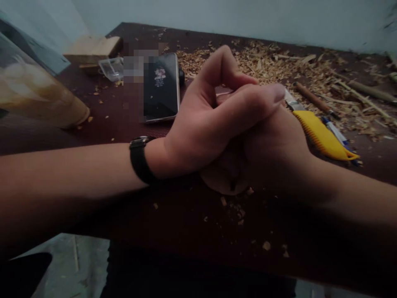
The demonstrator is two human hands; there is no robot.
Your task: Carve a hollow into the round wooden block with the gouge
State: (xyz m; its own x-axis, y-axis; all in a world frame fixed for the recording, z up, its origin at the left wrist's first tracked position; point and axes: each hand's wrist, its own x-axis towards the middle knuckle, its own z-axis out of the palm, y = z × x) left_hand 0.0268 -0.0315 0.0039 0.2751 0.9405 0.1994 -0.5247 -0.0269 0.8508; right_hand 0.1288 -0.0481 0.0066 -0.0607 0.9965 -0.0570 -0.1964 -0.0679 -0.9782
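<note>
Loose chips (pixel 266 246) lie nearest the person, on the near side of the wooden piece (pixel 221 182). The piece shows beneath the joined hands, its near edge rounded; its long axis is hidden. The left hand (pixel 204 118) is curled, its thumb laid over the right hand (pixel 277 136), which is bent inward with fingertips concealed. Whether either grips the piece cannot be told; neither is clearly nearer. Beyond the piece are a yellow-handled tool (pixel 324 134) to its right, a phone (pixel 161 91) to its left and, farthest, shavings (pixel 266 64).
</note>
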